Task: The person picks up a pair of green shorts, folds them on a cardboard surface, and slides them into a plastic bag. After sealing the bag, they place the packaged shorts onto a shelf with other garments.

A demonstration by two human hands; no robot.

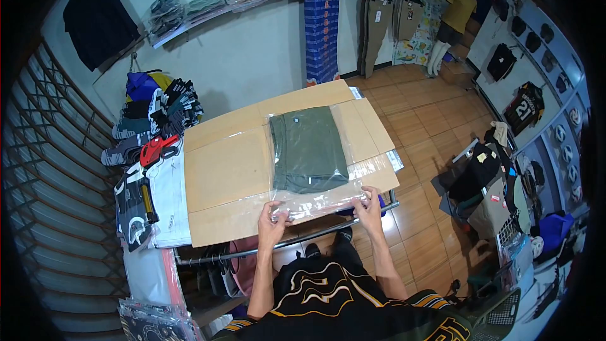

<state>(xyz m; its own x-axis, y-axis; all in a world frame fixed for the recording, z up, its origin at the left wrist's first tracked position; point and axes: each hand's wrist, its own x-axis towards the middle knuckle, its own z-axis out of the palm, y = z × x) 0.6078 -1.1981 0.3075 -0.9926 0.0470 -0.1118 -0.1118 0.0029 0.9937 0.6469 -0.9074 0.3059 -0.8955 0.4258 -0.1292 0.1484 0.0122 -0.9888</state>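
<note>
A folded olive-green garment (309, 148), perhaps trousers, lies inside a clear plastic bag (315, 205) on a sheet of cardboard (227, 173). The near end of the bag extends past the garment toward me. My left hand (273, 222) pinches the bag's near left corner between thumb and fingers. At the near right corner, my right hand (368, 205) grips the plastic in the same way. Between my hands the film is stretched and shiny. A small light label shows at the garment's near edge.
Left of the cardboard are a red tape dispenser (158, 150), a pile of socks (173, 104) and packaged goods. A metal rail (290, 240) with hanging clothes runs under the near edge. Wall shelves (233, 6) hold bagged clothes; a mannequin (453, 19) stands far right.
</note>
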